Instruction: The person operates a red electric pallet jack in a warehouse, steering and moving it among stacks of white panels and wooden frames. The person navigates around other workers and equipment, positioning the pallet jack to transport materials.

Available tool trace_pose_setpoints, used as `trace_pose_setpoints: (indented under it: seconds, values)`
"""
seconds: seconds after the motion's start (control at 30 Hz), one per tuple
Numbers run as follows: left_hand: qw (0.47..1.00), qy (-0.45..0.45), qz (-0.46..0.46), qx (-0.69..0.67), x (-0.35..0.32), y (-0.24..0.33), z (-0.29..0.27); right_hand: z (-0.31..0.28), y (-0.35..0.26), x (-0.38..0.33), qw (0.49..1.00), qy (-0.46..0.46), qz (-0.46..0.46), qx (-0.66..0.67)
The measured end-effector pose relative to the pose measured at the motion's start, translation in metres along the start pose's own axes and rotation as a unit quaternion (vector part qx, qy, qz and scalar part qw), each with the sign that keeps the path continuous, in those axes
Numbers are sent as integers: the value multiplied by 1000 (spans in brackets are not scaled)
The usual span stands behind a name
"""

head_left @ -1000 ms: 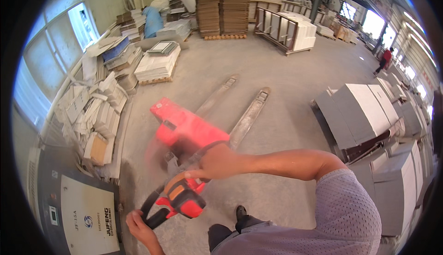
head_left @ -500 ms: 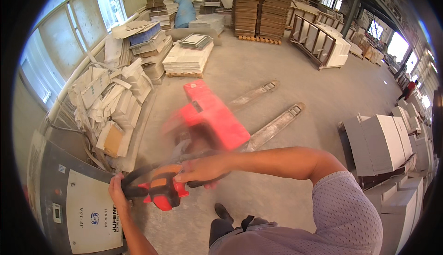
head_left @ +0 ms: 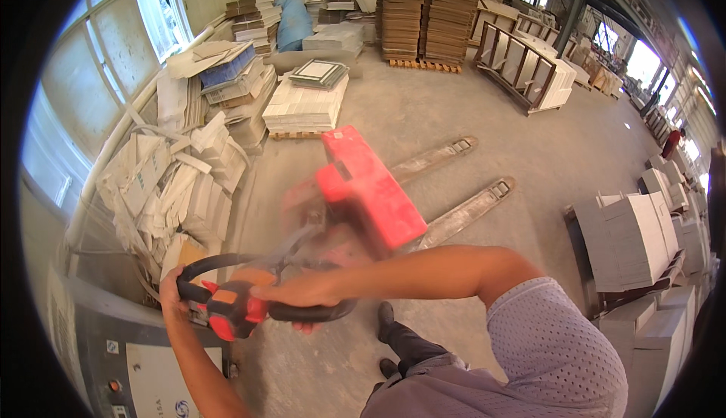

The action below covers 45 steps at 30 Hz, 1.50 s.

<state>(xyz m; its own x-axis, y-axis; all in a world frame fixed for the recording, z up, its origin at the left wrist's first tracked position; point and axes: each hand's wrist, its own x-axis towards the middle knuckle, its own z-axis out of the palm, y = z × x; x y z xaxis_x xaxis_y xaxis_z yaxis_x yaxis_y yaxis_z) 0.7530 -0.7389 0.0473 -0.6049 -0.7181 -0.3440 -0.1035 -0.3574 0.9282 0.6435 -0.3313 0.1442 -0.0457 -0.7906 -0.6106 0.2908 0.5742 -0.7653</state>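
An electric pallet truck with a red body (head_left: 374,187) and two worn forks (head_left: 469,212) stands ahead of me on the concrete floor, its forks pointing to the far right. Its tiller handle (head_left: 234,297), a black loop with an orange, black and red control head, reaches back toward me. My left hand (head_left: 173,291) is closed round the left side of that loop. Across the control head lies my right hand (head_left: 302,291), thumb near the red part and fingertips showing below the black grip. No load sits on the forks.
At lower left stands a grey machine cabinet (head_left: 98,357), close to my left forearm. Scrap board (head_left: 151,199) is heaped along the left wall. A low white stack (head_left: 302,104), brown cardboard stacks (head_left: 423,21) and a wooden rack (head_left: 518,70) stand farther off; pale blocks (head_left: 631,240) line the right.
The tiller handle and both hands have shifted left in view, while the red body and forks have shifted right. The cabinet sits lower in view, and both of my shoes now show.
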Motion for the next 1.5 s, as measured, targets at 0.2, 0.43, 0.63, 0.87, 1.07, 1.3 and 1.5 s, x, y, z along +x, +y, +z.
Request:
trace_pose_setpoints:
  seconds: [0.2, 0.43, 0.63, 0.87, 1.07, 1.3, 1.5]
  values:
    - [997, -37, -31, 63, 88, 29, 22, -30, -20, 77, 987, 24, -147, 58]
    - [947, 19, 54, 317, 152, 79, 98, -55, -64, 265, 958, 69, -273, 56]
    - [850, -82, 236, 464, 178, 142, 185, -96, -139, 260, 899, 188, -386, 85]
    - [774, -197, 362, 480, 248, 181, 256, -159, -216, 259, 873, 252, -401, 119]
    - [865, -220, 242, 381, 324, 172, 358, -212, -237, 240, 884, 246, -392, 73]
    - [897, -275, 150, 312, 365, 152, 457, -264, -254, 195, 881, 336, -298, 149]
    - [907, -297, 97, 283, 383, 142, 542, -334, -254, 163, 877, 335, -302, 167]
